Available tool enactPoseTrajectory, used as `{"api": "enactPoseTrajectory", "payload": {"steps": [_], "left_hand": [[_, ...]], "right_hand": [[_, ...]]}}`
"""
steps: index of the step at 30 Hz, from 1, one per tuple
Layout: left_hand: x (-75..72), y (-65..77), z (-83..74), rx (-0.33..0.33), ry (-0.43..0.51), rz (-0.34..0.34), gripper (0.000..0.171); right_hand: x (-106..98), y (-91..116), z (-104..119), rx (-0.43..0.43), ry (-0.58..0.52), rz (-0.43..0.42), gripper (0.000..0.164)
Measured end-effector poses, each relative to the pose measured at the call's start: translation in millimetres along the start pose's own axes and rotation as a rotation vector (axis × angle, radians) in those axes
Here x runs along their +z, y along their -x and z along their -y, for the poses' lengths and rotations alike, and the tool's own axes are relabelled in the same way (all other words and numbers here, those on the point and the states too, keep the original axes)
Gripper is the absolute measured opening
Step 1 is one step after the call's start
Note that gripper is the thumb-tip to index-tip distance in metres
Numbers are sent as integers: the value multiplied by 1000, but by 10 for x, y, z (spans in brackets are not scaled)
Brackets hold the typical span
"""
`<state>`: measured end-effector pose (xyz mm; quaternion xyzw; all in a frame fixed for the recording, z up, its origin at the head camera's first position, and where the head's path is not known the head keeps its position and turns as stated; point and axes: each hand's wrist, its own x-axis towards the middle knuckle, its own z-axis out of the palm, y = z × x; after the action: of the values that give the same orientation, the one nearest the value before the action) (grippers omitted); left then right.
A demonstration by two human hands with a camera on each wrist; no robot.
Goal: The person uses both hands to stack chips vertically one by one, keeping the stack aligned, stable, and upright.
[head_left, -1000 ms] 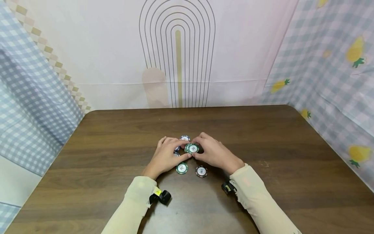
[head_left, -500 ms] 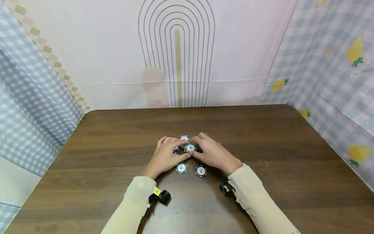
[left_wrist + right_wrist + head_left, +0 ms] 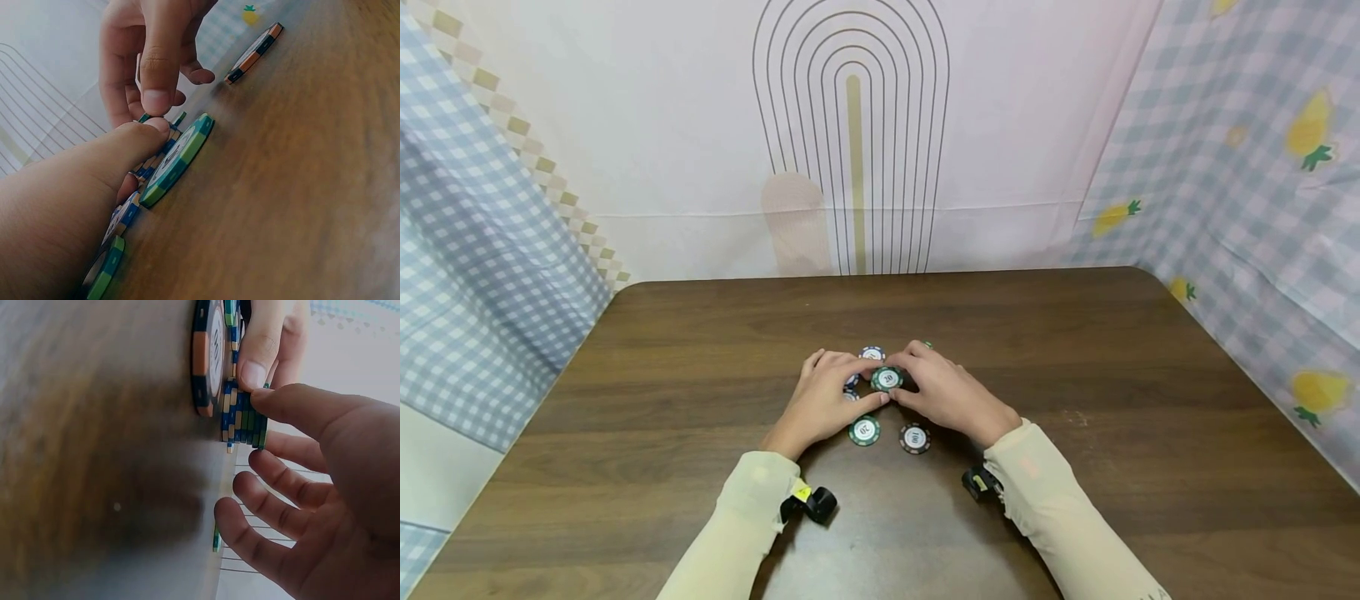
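Head view: left hand (image 3: 827,400) and right hand (image 3: 953,392), loosely curved, pinch one stack (image 3: 887,379). Two chips (image 3: 864,431) lie between the wrists (image 3: 784,442).

A brown wooden table (image 3: 722,333) with dark streaks and round far corners spreads from 3 o'clock through 6 to 9. Behind it, at 12 o'clock, hangs a white cloth (image 3: 1022,108). Thin arches (image 3: 852,62) bend over a tan bar (image 3: 854,175), and a beige round-topped shape (image 3: 795,225) sits at 10 o'clock. Past a line of little squares (image 3: 546,164), a blue-and-white checked cloth (image 3: 497,225) hangs at 9 o'clock. Another checked cloth (image 3: 1210,158), with yellow fruit, hangs around 2 and 3. Soft light shines on the wood at 6 o'clock.
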<state>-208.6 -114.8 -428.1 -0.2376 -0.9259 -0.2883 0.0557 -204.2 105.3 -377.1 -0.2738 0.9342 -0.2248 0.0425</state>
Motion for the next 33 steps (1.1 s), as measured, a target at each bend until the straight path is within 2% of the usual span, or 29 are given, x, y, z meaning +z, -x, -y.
{"api": "enactPoseTrajectory", "payload": {"steps": [9,23,33], "left_hand": [[2,7,-3,4,1,1,49],[-6,-1,-28,5,-11,0,52],[-13,8,-24,-6,-16,2,55]], "right_hand": [[18,-17,0,52,-44,-21,38],[16,-35,7,46,-94,-36,37],[-36,-20,-9,63,-56,-6,45]]}}
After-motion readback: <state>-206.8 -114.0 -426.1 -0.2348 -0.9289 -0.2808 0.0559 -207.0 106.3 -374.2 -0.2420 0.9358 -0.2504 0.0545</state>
